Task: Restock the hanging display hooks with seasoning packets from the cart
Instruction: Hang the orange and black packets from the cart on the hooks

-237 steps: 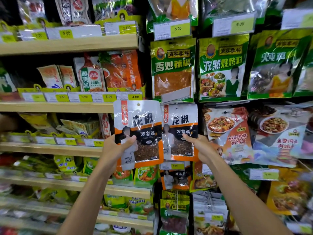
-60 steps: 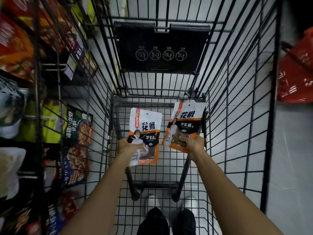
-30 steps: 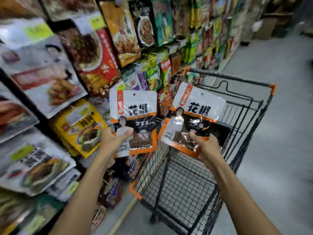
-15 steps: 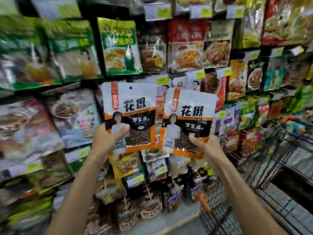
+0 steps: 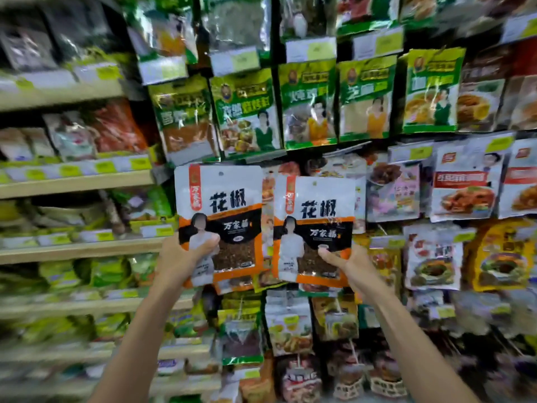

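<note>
I hold two identical white, orange and black seasoning packets upright in front of the hanging display. My left hand (image 5: 181,257) grips the lower left corner of the left packet (image 5: 223,205). My right hand (image 5: 348,264) grips the bottom of the right packet (image 5: 316,210). Each packet has a small hang hole near its top edge. Both sit just below a row of green packets (image 5: 308,103) hanging on hooks. The hooks behind my two packets are hidden. The cart is out of view.
Wooden shelves (image 5: 72,183) with yellow price tags run along the left. Hanging packets (image 5: 462,187) of many kinds fill the wall to the right and below. White price labels (image 5: 311,49) stick out above the green row.
My view has swung left from the cart along the aisle to face the display squarely. Both hands still hold their packets, now raised in front of the row under the green packets.
</note>
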Demonstrator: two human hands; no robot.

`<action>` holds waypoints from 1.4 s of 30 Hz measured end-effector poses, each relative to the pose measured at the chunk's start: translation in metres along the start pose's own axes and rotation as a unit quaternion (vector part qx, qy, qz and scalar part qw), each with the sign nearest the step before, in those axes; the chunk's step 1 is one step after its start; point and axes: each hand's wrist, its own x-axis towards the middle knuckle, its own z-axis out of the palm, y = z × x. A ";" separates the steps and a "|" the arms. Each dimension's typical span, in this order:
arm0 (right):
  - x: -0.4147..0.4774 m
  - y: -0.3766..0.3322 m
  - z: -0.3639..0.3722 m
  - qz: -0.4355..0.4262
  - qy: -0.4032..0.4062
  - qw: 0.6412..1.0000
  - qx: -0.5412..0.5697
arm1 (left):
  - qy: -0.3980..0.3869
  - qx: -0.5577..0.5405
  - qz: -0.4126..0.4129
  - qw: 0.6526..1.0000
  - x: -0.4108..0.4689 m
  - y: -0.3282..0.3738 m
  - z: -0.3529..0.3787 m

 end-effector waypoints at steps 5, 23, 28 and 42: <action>0.027 0.008 0.083 -0.003 -0.050 0.999 -0.022 | 0.051 -0.004 -0.013 0.999 0.019 -0.035 -0.068; 0.189 0.016 0.200 0.013 -0.158 0.987 -0.006 | 0.161 0.003 -0.016 0.987 0.115 -0.072 -0.105; 0.206 0.019 0.207 0.039 -0.150 0.988 0.012 | 0.156 -0.003 -0.017 0.988 0.129 -0.078 -0.104; 0.235 0.045 0.218 0.059 -0.113 0.991 0.030 | 0.118 -0.029 0.010 0.993 0.166 -0.089 -0.112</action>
